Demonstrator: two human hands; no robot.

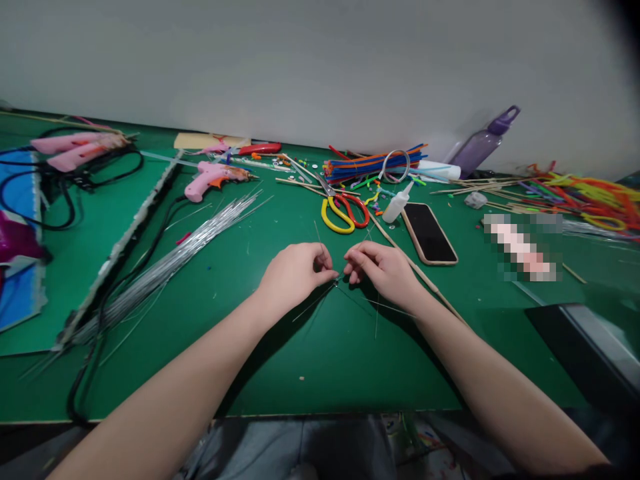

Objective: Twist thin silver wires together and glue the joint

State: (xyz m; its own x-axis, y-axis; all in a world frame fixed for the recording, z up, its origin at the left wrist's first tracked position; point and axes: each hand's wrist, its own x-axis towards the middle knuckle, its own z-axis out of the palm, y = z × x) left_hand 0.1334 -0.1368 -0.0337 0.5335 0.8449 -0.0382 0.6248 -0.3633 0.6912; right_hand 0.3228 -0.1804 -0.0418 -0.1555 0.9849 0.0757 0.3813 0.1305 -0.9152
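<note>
Green tabletop [250,393], grey wall: wire piece [336,283] under assembly, judged incomplete

A plain grey wall [300,67] fills the top of the frame; the tabletop below it carries scattered craft materials.

The wire piece lies at the centre of the frame, between the hands. Several thin strands appear to meet at one point, with free ends spreading outward to the lower left and lower right. The left hand [297,270] pinches at the meeting point, thumb against forefinger. The right hand [383,267] has thumb and fingers drawn together on the wires; exactly which strand it grips cannot be told.

Status: strands have been brought together, which suggests an early or middle stage. Whether the crossing is twisted fast or merely held cannot be determined at this size. The long ends are loose and unshaped, so securing and tidying them would seem to be outstanding.

Just above the hands lie scissors [330,192], not in use, and near them a small glue bottle [397,205]. A phone [430,233] rests right of centre. A large bundle of silvery wire [185,257] lies left of centre, evidently ample stock. Beyond it, towards the upper left, a pink glue gun [203,180] lies unheld. Bundled pipe cleaners [370,163] sit near the wall.
</note>
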